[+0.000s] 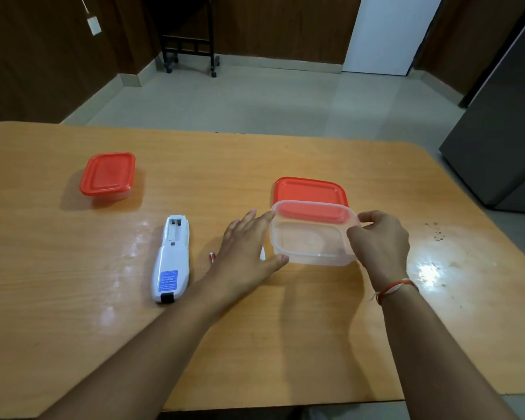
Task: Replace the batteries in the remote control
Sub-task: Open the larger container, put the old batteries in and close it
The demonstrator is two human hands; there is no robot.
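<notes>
A white remote control [172,257] lies face down on the wooden table [73,298], its battery bay open and empty at the far end. A clear plastic container [311,234] stands right of centre, its red lid [309,190] lying behind it. My right hand [379,241] grips the container's right rim. My left hand [246,247] is spread flat, fingers apart, against the container's left side. A battery with a red end [212,256] peeks out from under my left hand, and a sliver of a white part [262,254] shows by my thumb.
A second, smaller container with a red lid [107,174] sits shut at the far left of the table. Dark specks [435,233] mark the table at the right. A grey cabinet [503,131] stands beyond the right edge.
</notes>
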